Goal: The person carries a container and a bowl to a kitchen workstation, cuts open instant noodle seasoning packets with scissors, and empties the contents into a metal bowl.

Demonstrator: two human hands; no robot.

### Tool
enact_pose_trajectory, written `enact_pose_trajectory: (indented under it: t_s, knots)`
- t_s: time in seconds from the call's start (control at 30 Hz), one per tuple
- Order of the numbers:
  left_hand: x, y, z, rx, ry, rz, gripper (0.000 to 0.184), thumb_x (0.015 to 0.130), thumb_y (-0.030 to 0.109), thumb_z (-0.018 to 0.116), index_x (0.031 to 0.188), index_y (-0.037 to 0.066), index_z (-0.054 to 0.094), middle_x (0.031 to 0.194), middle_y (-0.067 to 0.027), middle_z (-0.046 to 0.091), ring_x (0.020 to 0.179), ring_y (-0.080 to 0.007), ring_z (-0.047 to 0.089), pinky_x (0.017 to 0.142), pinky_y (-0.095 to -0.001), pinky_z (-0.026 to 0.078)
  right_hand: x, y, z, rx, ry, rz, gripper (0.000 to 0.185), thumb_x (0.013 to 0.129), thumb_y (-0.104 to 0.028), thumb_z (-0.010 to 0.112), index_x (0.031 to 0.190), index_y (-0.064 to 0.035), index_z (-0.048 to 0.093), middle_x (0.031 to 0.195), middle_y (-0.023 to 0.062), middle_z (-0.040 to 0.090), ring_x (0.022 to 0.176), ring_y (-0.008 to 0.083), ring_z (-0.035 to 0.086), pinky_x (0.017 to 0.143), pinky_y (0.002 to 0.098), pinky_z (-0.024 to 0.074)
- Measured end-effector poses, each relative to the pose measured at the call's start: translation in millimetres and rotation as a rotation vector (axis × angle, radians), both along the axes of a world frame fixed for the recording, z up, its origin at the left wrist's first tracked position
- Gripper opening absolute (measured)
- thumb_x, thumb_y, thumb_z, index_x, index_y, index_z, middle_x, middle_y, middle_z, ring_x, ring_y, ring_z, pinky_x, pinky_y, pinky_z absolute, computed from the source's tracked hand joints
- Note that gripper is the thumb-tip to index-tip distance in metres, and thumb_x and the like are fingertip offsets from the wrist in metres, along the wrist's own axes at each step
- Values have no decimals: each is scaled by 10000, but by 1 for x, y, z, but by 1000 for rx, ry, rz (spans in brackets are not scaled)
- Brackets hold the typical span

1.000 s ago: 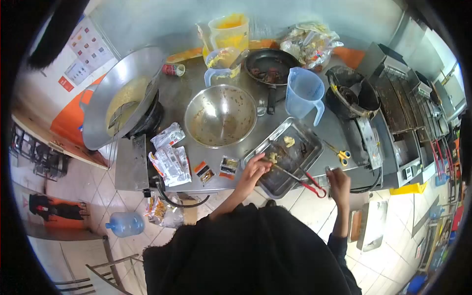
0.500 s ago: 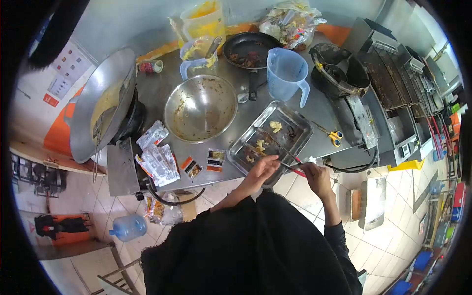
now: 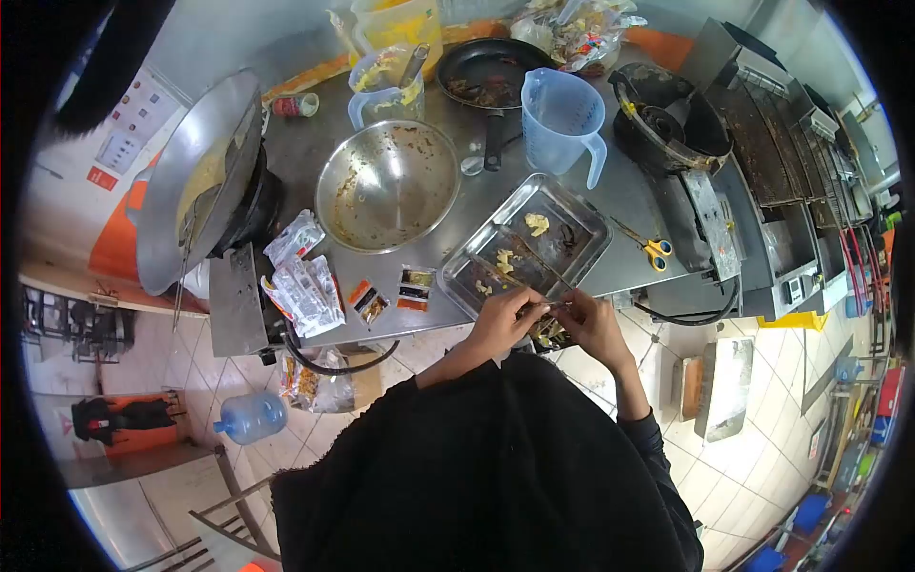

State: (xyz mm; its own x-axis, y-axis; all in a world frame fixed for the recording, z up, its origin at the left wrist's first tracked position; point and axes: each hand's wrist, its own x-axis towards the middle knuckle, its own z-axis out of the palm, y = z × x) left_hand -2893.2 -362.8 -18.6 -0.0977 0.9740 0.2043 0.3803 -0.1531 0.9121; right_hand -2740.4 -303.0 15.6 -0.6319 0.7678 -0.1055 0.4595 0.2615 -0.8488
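Fingertips drawn narrow, my left hand (image 3: 505, 322) and right hand (image 3: 593, 329) meet by the near end of the tongs (image 3: 537, 255), which slant across the metal tray (image 3: 555, 200). I can't tell what I'm pinching; this close handling seems to call for light, steady fingers.

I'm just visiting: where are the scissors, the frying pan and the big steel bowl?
Scissors (image 3: 658, 249): head view, on the handles.
Frying pan (image 3: 493, 143): head view, on the handle.
Steel bowl (image 3: 389, 191): head view, on the inside.
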Motion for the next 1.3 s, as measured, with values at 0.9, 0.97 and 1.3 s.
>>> enact_pose_trajectory:
  t_s: [0.9,0.97,1.3]
  knots:
    - [9,16,16,160,-654,121,400,829,190,420,1162,7,294,963,-141,501,902,-178,477,820,-303,359,71,84,3,450,-64,-167,153,712,-90,576,634,25,512,536,82,529,443,140,465,444,243,355]
    - [13,14,10,77,-606,156,420,829,238,413,1150,-10,303,943,-146,508,896,-193,490,813,-305,370,88,76,8,-109,519,51,81,710,-45,566,728,30,543,561,86,542,494,86,477,477,240,382]
    - [66,25,-29,-135,-783,-185,518,711,71,598,1137,19,309,1083,-89,405,1024,-158,395,874,-309,315,47,54,-10,-90,244,134,58,726,-38,558,745,11,583,612,108,568,511,82,514,479,220,404]
